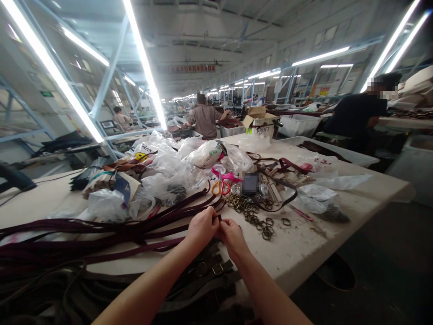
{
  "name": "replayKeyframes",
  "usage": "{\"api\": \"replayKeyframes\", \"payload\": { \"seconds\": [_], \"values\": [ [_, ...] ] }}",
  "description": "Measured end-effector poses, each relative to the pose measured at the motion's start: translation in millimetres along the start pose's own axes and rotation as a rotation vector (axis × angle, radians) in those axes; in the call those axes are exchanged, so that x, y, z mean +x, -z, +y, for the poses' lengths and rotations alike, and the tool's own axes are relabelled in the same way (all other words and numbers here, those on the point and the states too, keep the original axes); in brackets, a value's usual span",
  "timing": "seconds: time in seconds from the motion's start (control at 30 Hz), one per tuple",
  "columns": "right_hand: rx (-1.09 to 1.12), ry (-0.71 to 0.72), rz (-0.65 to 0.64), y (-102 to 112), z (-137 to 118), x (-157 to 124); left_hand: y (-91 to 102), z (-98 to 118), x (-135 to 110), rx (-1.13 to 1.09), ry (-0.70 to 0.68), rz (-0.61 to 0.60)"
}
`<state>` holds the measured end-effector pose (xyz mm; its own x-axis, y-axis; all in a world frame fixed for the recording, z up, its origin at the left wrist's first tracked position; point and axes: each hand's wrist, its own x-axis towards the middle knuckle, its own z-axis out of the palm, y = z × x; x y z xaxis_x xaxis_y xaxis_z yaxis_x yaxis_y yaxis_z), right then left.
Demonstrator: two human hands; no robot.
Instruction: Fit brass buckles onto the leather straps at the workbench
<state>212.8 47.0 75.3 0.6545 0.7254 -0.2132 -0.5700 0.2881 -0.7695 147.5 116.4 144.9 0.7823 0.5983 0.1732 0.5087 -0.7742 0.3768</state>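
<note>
My left hand (203,223) and my right hand (230,234) meet above the table, fingers pinched together on the dark end of a strap (219,217). Most of that end is hidden by the fingers. To the left, long maroon straps (135,239) lie side by side and run toward my hands. Just beyond my right hand is a heap of brass-coloured metal rings (241,205), with a few loose ones on its near side. Scissors with orange and red handles (221,187) rest behind the hands. Below my wrists lie dark straps with buckles (218,269).
Clear plastic bags (162,169) crowd the back of the table (297,257). A bag of small dark parts (324,203) sits at right. Beyond are a cardboard box (260,122), white bins (299,124) and a person (204,117); another person (355,110) is at right.
</note>
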Motion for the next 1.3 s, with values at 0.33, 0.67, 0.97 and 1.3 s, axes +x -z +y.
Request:
{"api": "replayKeyframes", "payload": {
  "seconds": [0.33, 0.67, 0.97, 1.3],
  "values": [
    [-0.016, -0.019, 0.004, -1.8, 8.7, 8.0, -0.2, -3.7, 2.0, 0.118, -0.001, 0.008],
    [-0.216, 0.149, -0.019, 10.2, -4.1, -6.5, -4.7, -18.3, 1.1, -0.307, -0.150, -0.076],
    [-0.281, 0.238, 0.216, 32.2, -5.6, 12.8, -23.2, -20.6, 0.9, 0.010, -0.270, -0.053],
    [-1.252, 0.644, 0.213, 84.5, -7.0, 31.6, -26.3, -132.6, -5.5, 0.165, -0.049, -0.288]
  ]
}}
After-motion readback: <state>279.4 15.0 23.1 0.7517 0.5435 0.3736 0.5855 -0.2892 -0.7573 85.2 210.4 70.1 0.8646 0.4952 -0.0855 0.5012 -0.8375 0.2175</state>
